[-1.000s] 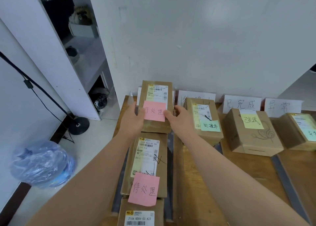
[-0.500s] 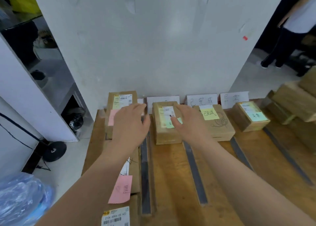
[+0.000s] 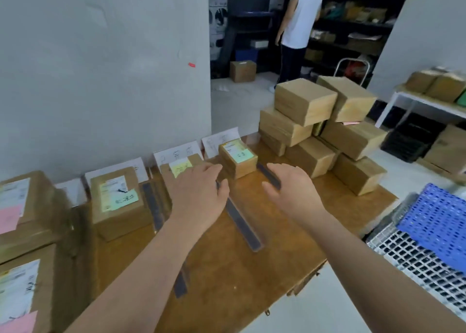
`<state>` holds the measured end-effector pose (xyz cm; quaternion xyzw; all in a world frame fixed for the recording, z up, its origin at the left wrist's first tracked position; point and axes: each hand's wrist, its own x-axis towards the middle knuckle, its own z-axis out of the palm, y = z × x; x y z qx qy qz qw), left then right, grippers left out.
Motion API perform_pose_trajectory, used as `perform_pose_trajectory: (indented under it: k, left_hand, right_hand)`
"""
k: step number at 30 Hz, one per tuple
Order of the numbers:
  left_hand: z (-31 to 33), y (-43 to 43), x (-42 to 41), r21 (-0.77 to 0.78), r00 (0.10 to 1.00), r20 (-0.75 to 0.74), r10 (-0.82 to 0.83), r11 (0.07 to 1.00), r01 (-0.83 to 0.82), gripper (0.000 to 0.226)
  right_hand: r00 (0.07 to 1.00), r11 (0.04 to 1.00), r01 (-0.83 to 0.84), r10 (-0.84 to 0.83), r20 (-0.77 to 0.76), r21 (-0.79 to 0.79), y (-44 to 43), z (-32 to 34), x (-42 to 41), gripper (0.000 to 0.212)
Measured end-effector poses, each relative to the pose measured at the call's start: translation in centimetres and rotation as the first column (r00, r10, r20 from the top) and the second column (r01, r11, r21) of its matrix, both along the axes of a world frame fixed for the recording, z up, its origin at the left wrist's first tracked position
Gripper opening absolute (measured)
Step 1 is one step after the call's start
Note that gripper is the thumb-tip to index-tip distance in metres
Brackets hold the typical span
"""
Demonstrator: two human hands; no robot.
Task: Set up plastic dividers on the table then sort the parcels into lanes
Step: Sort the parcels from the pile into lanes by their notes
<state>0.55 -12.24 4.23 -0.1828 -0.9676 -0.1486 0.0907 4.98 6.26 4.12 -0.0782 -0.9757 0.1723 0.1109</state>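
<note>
The table (image 3: 252, 269) carries five labelled parcels: two pink-note parcels (image 3: 32, 196) (image 3: 42, 282) at the left edge, two green-note parcels (image 3: 116, 201) (image 3: 238, 156) and one yellow-note parcel (image 3: 180, 167) near the centre. Four white paper signs (image 3: 71, 191) (image 3: 136, 167) (image 3: 174, 153) (image 3: 214, 140) line the wall, three dark divider strips (image 3: 153, 206) (image 3: 242, 221) (image 3: 268, 175) show plainly, and the stack of plain brown boxes (image 3: 305, 100) at centre right numbers seven as far as can be counted. At the top stands one person (image 3: 300, 17) with one floor box (image 3: 242, 70) nearby, and two shelf boxes (image 3: 419, 80) (image 3: 448, 87) sit at upper right.
</note>
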Motion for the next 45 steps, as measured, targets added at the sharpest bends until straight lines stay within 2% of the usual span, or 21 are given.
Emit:
perform_pose_trajectory:
  k: [5,10,13,17,20,25,30,36,38,41,45]
  left_hand:
    - [0.0,12.1,1.0,-0.001,0.996,-0.017,-0.087,0.996,0.087,0.047]
    - [0.2,21.6,0.5,0.030,0.991,-0.020,-0.134,0.990,0.135,0.049]
    - [0.7,25.9,-0.6,0.033,0.989,-0.005,-0.151,0.988,0.151,0.051]
    - [1.7,30.9,-3.5,0.099,0.987,0.005,-0.162,0.982,0.161,0.052]
    - [2.4,34.5,-6.7,0.146,0.985,0.009,-0.175,0.974,0.172,0.045]
    - [3.5,39.8,-12.3,0.091,0.985,-0.033,-0.167,0.981,0.169,0.029]
    - [4.0,44.6,-17.0,0.024,0.986,-0.050,-0.157,0.987,0.158,0.038]
    - [3.6,49.9,-22.1,-0.124,0.997,-0.005,-0.079,0.989,0.078,0.062]
    - [3.7,51.3,-23.3,-0.147,0.999,0.034,-0.027,0.989,0.032,0.065]
    - [3.3,53.0,-24.5,-0.148,0.995,0.079,0.053,0.988,-0.041,0.066]
    - [2.4,54.5,-26.0,-0.187,0.977,0.149,0.153,0.975,-0.124,0.065]
  right_hand:
    - [0.996,0.996,0.086,-0.086,0.002,0.040,11.6,0.3,2.9,0.049]
    - [0.985,0.986,0.169,-0.169,-0.021,0.000,21.0,1.0,4.5,0.038]
    - [0.975,0.974,0.222,-0.223,-0.012,-0.051,25.3,1.2,4.2,0.039]
    - [0.958,0.953,0.284,-0.285,-0.003,-0.103,30.5,1.5,1.6,0.048]
    - [0.950,0.944,0.307,-0.312,-0.028,-0.118,34.0,2.4,-1.4,0.047]
    - [0.940,0.933,0.337,-0.342,-0.021,-0.124,39.1,4.0,-6.6,0.049]
    - [0.934,0.921,0.355,-0.357,0.015,-0.162,43.8,4.1,-11.7,0.051]
    - [0.948,0.912,0.313,-0.318,0.027,-0.263,48.9,3.2,-17.8,0.050]
    - [0.958,0.907,0.282,-0.282,0.048,-0.311,50.4,2.8,-19.9,0.048]
    - [0.967,0.875,0.251,-0.250,0.057,-0.414,52.4,1.7,-22.9,0.032]
    - [0.979,0.820,0.202,-0.169,0.110,-0.535,54.1,1.0,-25.4,0.038]
